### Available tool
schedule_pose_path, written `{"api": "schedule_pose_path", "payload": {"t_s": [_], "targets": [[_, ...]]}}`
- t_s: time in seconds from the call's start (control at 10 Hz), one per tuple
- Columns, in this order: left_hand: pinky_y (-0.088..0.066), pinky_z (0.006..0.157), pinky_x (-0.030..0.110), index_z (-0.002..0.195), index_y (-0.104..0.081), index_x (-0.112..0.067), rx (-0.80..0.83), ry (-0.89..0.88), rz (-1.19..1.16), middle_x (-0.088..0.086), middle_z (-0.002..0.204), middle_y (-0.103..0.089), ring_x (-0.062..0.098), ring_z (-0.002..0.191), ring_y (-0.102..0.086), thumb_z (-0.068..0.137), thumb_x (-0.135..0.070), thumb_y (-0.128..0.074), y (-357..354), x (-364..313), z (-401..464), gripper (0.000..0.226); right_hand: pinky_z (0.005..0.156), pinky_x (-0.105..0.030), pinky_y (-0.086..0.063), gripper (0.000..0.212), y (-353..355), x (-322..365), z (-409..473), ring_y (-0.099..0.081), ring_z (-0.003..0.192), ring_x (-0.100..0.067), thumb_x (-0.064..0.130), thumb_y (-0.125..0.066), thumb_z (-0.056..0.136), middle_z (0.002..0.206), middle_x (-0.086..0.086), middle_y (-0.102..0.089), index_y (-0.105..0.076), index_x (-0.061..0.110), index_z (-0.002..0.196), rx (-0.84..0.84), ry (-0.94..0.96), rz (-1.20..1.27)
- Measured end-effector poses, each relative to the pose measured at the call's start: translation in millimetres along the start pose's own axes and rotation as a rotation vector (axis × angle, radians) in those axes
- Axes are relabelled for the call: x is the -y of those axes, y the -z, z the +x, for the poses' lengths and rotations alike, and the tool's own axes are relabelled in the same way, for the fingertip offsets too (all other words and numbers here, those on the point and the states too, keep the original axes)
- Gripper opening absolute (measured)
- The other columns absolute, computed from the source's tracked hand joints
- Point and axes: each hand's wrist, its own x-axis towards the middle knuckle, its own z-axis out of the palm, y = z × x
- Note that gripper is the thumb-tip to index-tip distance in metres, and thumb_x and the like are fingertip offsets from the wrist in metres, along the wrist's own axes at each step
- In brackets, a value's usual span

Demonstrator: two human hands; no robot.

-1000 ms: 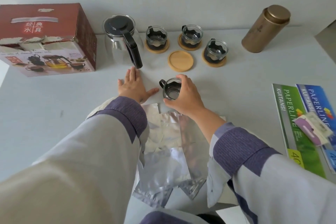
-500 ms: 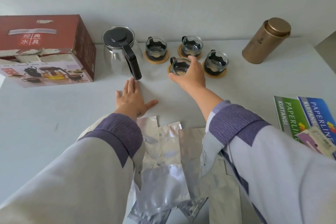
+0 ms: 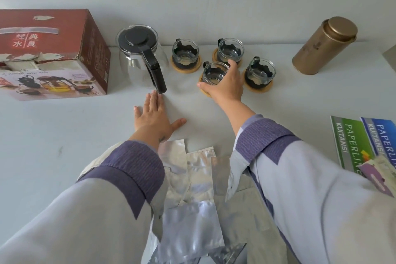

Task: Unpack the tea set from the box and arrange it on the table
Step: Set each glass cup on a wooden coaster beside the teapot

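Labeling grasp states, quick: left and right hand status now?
Left hand: open, flat on the white table, holding nothing.
Right hand: closed around the small glass cup on its round wooden coaster.

On the far right of the bench (image 3: 53,130) we see a gold tin (image 3: 323,46), leaning. At the right edge lie two receipt books (image 3: 362,141), overlapping. Near us, several empty silver foil bags (image 3: 192,210) lie in a loose pile.

Single head-worn view, looking forward and down. Close over the table (image 3: 64,135); wall just behind it.
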Motion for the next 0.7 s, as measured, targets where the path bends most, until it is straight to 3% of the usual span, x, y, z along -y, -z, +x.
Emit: {"api": "schedule_pose_path", "payload": {"t_s": [0.1, 0.3, 0.7], "targets": [[-0.003, 0.119, 0.050, 0.151, 0.014, -0.009, -0.002, 0.001, 0.003, 0.004, 0.160, 0.018, 0.019, 0.147, 0.015, 0.083, -0.078, -0.026, -0.2, 0.4, -0.5, 0.104, 0.104, -0.041, -0.038, 0.116, 0.5, -5.9, -7.0, -0.034, 0.132, -0.028, 0.043, -0.089, 0.055, 0.145, -0.005, -0.036, -0.020, 0.021, 0.145, 0.023, -0.022, 0.049], [-0.002, 0.119, 0.050, 0.151, 0.013, -0.009, -0.006, 0.001, 0.004, 0.003, 0.160, 0.018, 0.019, 0.147, 0.015, 0.083, -0.078, -0.025, -1.4, 0.5, -0.3, 0.104, 0.101, -0.041, -0.039, 0.106, -3.9, -9.9, -14.7, -0.041, 0.124, -0.032, 0.028, -0.088, 0.060, 0.138, -0.009, -0.039, -0.021, 0.022, 0.142, 0.013, -0.034, 0.058], [-0.004, 0.119, 0.049, 0.152, 0.012, -0.010, -0.011, 0.002, 0.002, 0.002, 0.160, 0.018, 0.017, 0.147, 0.015, 0.083, -0.078, -0.024, -0.6, 1.1, -1.6, 0.103, 0.096, -0.040, -0.034, 0.103, -39.4, 16.5, -41.5, -0.039, 0.124, -0.027, 0.039, -0.085, 0.061, 0.135, -0.005, -0.047, -0.023, 0.020, 0.141, 0.001, 0.026, 0.017]]}}
